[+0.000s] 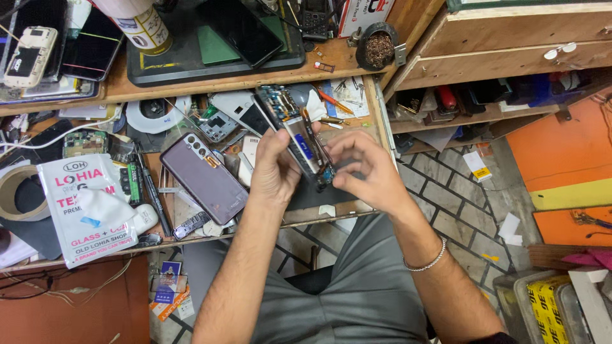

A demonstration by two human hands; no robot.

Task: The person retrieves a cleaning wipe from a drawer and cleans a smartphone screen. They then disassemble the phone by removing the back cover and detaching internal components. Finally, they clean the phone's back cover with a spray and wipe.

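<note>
My left hand point(275, 167) grips an opened smartphone point(298, 130) with its back cover off, its circuit boards and battery area exposed. It is held tilted above the cluttered wooden workbench point(357, 95). My right hand point(364, 167) pinches at the phone's lower end, fingertips on a small part near the bottom board. A metal bracelet point(426, 260) is on my right wrist. A dark purple phone back cover point(205, 178) lies on the bench just left of my left hand.
Around the hands lie phone parts, a white packet point(86, 210), a tape roll point(14, 191), tweezers and an orange-handled screwdriver point(331, 100). A raised shelf point(210, 79) holds phones and a black mat. Wooden drawers point(510, 57) stand at right. Tiled floor is below.
</note>
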